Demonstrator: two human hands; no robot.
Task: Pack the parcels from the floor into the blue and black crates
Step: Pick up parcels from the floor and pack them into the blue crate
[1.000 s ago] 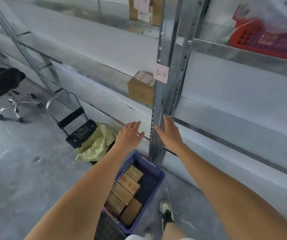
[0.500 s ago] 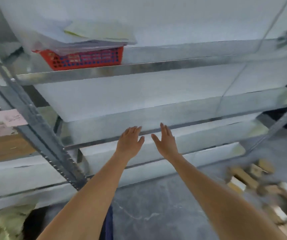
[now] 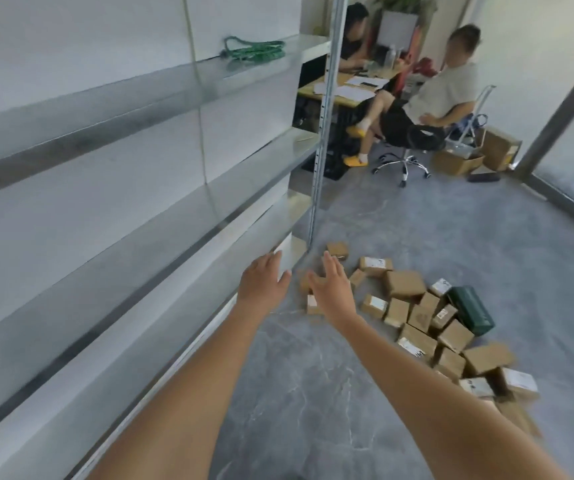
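Observation:
Several brown cardboard parcels (image 3: 404, 285) lie scattered on the grey floor to the right of a metal shelf rack, with a dark green box (image 3: 471, 309) among them. My left hand (image 3: 263, 282) and my right hand (image 3: 330, 287) are stretched out in front of me, fingers spread, holding nothing. The right hand hovers in front of the nearest parcels at the rack's foot. No blue or black crate is in view.
The metal shelf rack (image 3: 140, 188) fills the left side, with a green cord (image 3: 254, 51) on an upper shelf. Two people sit at a desk (image 3: 344, 91) at the back, one on a swivel chair (image 3: 406, 157). Cardboard boxes (image 3: 496, 148) stand near the far right wall.
The view has swung right, from the blue crate and the rack's left end to the floor with the parcels. Both hands stay open and outstretched.

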